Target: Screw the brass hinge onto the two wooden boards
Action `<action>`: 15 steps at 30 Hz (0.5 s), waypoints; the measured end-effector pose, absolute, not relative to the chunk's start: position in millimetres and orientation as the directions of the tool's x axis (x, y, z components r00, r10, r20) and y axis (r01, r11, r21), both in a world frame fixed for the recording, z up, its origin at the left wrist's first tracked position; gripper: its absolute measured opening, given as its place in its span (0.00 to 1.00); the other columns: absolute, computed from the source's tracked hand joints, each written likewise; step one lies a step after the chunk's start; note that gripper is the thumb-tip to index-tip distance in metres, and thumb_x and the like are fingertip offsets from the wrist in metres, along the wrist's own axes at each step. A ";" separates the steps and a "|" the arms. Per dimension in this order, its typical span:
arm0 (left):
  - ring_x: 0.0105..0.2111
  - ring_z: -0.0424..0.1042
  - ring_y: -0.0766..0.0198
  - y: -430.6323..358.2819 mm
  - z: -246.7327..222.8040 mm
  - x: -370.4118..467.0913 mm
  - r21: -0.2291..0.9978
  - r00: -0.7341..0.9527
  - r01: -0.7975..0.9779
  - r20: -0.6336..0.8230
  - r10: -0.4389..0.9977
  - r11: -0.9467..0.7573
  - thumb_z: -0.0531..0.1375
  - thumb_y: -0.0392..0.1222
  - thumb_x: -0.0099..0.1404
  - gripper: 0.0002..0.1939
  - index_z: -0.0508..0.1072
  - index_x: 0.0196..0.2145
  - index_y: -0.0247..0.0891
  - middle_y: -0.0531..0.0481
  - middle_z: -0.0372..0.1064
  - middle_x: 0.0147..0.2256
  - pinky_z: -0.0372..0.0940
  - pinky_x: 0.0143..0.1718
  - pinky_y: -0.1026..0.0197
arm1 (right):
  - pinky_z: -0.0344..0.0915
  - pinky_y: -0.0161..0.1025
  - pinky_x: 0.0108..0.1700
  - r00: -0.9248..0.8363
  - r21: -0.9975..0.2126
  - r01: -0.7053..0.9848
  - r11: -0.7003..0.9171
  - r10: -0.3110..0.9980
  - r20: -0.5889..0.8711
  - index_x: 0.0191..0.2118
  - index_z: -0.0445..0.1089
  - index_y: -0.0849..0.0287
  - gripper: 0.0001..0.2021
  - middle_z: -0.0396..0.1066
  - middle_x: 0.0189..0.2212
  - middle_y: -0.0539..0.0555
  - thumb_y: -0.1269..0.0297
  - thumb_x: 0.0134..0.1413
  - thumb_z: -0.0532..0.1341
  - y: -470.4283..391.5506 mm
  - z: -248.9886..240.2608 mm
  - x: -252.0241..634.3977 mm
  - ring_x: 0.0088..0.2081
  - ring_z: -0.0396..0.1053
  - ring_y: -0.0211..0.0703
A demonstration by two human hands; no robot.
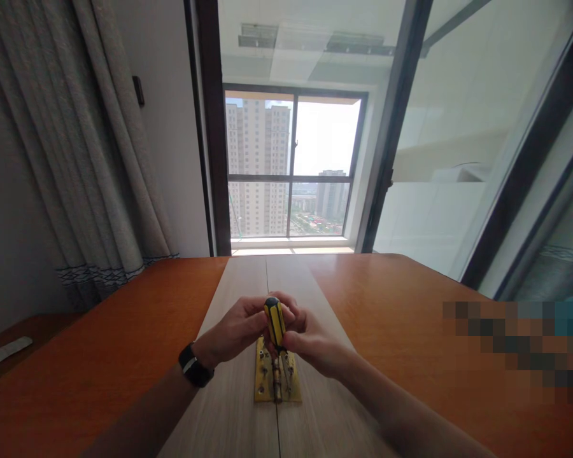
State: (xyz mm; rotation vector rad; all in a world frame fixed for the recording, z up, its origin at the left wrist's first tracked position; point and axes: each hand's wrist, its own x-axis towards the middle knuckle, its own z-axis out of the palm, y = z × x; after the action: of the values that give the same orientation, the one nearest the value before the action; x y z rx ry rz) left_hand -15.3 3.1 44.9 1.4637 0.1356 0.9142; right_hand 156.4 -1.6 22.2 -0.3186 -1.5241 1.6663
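Observation:
A screwdriver with a yellow and black handle stands tilted between my two hands, its butt end toward me. My left hand, with a dark band on the wrist, closes on the handle from the left. From the right, my right hand pinches the handle lower down with thumb and fingers. Directly below lies a brass-coloured hinge, opened flat across the seam of two pale wood boards. Several holes or screw heads show in its leaves. My hands cover the hinge's far end.
The boards lie on an orange-brown wooden table. A grey curtain hangs at the left, and a whitish strip lies at the far left. Behind the table are a dark sliding-door frame and a window. A blurred patch covers the right side.

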 end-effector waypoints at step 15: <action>0.39 0.67 0.61 1.9 44.9 -8.8 0.848 0.607 -0.496 0.492 0.624 -0.186 0.71 0.53 0.53 0.22 0.74 0.37 0.34 0.45 0.63 0.41 0.66 0.42 0.60 | 0.66 0.32 0.31 -0.611 -0.928 -0.366 0.068 0.735 0.294 0.34 0.77 0.66 0.21 0.75 0.26 0.53 0.57 0.34 0.77 -2.1 22.3 156.6 0.27 0.70 0.36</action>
State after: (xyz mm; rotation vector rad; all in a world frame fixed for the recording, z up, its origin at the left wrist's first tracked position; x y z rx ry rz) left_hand -8.8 1.9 44.9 1.4430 0.1154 1.0059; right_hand 156.6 -2.1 22.3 -0.3848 -1.5146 1.6730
